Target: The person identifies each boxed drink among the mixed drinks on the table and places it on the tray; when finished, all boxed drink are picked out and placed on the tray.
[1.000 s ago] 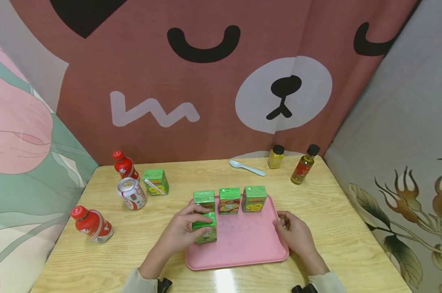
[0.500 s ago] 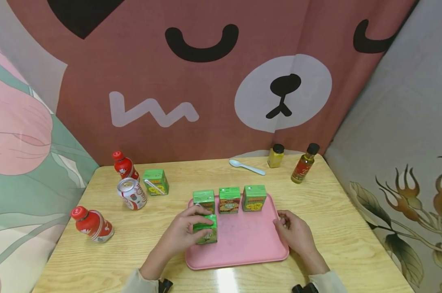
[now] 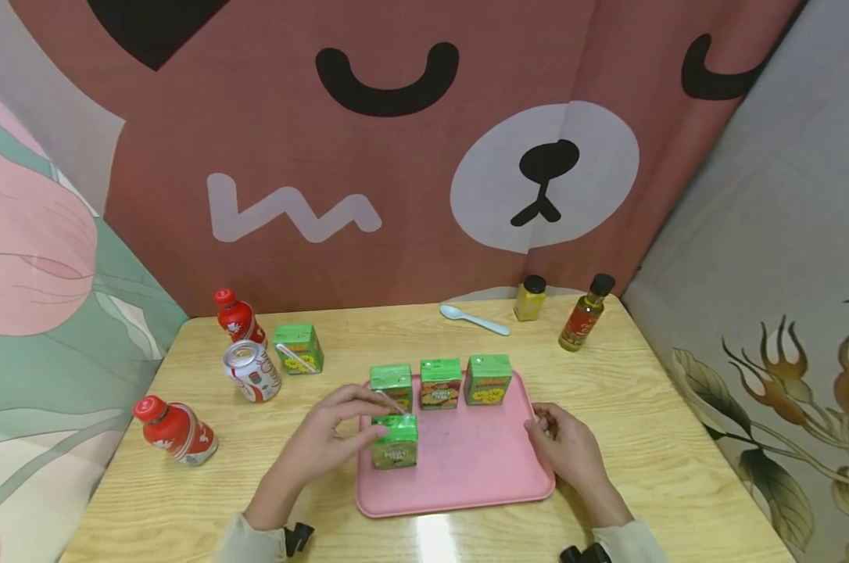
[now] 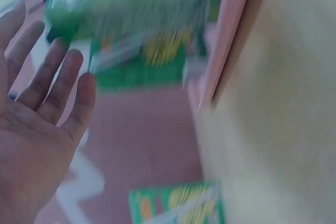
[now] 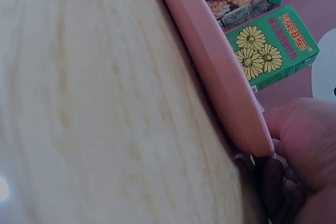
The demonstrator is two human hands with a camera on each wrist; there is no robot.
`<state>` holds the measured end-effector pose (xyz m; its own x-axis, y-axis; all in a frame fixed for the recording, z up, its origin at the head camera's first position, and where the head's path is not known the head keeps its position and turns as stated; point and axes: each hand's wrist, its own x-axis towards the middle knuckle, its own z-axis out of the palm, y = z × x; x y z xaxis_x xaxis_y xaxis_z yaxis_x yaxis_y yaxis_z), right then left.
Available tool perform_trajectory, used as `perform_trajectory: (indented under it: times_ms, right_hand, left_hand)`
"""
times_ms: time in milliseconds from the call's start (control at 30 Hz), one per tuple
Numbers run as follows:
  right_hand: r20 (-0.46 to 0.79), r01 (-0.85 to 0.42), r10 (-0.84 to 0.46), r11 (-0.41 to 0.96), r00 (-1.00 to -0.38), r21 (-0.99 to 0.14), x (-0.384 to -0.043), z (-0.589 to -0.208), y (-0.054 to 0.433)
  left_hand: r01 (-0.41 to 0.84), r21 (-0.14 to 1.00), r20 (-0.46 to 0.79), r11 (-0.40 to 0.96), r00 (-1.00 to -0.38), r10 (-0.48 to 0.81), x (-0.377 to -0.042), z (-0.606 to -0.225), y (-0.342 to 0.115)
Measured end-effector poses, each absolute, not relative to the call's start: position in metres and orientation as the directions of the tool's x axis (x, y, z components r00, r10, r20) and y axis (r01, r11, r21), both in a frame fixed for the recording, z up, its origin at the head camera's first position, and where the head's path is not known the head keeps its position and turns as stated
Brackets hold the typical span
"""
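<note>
A pink tray lies on the table with several green drink cartons on it. Three cartons stand along its far side: a left one, a middle one and a right one with yellow flowers. A fourth, the near-left carton, stands in front of the left one. Beside this carton is my left hand, its fingers spread and slightly bent; the left wrist view shows the palm with nothing in it. My right hand pinches the tray's right rim, thumb inside and fingers curled outside.
On the left stand two red-capped bottles, a white-and-red can and another green carton with a straw. At the back are a light blue spoon, a small yellow jar and a black-capped sauce bottle.
My left hand has let go of the near-left carton and drawn back to the left, its fingers opening. That carton shifted slightly nearer. The right hand stays on the tray rim.
</note>
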<state>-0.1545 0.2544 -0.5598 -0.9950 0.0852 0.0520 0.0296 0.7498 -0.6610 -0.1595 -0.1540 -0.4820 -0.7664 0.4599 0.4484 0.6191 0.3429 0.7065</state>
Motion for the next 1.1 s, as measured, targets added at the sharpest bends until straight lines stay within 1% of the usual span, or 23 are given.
perform_trajectory:
  times_ms: [67, 133, 267, 333, 400, 500, 600, 667, 733, 800, 900, 1100]
  right_hand:
    - [0.051, 0.029, 0.084, 0.748, -0.995, -0.664, -0.155, -0.56, 0.254]
    - [0.052, 0.03, 0.085, 0.75, -0.995, -0.661, -0.155, -0.56, 0.255]
    - [0.049, 0.048, 0.106, 0.757, -0.993, -0.651, -0.154, -0.561, 0.259]
    - [0.043, 0.06, 0.116, 0.756, -0.992, -0.652, -0.153, -0.561, 0.26]
    - [0.036, 0.065, 0.117, 0.752, -0.993, -0.656, -0.152, -0.562, 0.26]
    - [0.033, 0.06, 0.109, 0.743, -0.993, -0.666, -0.151, -0.562, 0.259]
    - [0.032, 0.057, 0.106, 0.739, -0.994, -0.672, -0.151, -0.562, 0.257]
    - [0.033, 0.054, 0.103, 0.739, -0.994, -0.671, -0.151, -0.562, 0.256]
    - [0.038, 0.05, 0.101, 0.741, -0.994, -0.669, -0.151, -0.562, 0.255]
    - [0.048, 0.039, 0.095, 0.743, -0.994, -0.669, -0.152, -0.562, 0.255]
    - [0.061, 0.031, 0.095, 0.744, -0.994, -0.668, -0.154, -0.56, 0.254]
    - [0.038, 0.06, 0.114, 0.744, -0.993, -0.665, -0.154, -0.557, 0.253]
  left_hand:
    - [0.637, 0.659, 0.495, 0.399, -0.767, 0.408, -0.165, -0.475, -0.173]
    - [0.635, 0.595, 0.538, 0.492, -0.77, 0.343, -0.173, -0.467, -0.191]
    - [0.547, 0.447, 0.576, 0.708, -0.781, 0.24, -0.193, -0.453, -0.216]
    - [0.489, 0.368, 0.584, 0.791, -0.783, 0.213, -0.204, -0.448, -0.222]
    - [0.434, 0.318, 0.574, 0.843, -0.796, 0.193, -0.214, -0.445, -0.226]
    - [0.361, 0.285, 0.506, 0.888, -0.843, 0.18, -0.226, -0.441, -0.227]
    - [0.283, 0.283, 0.375, 0.916, -0.912, 0.166, -0.236, -0.438, -0.227]
    - [0.243, 0.273, 0.275, 0.931, -0.947, 0.167, -0.242, -0.437, -0.226]
    - [0.212, 0.256, 0.183, 0.943, -0.969, 0.169, -0.247, -0.437, -0.226]
    - [0.19, 0.242, 0.116, 0.951, -0.979, 0.166, -0.25, -0.438, -0.226]
    - [0.177, 0.223, 0.099, 0.959, -0.982, 0.158, -0.254, -0.441, -0.224]
    - [0.219, 0.2, 0.186, 0.955, -0.965, 0.182, -0.262, -0.447, -0.218]
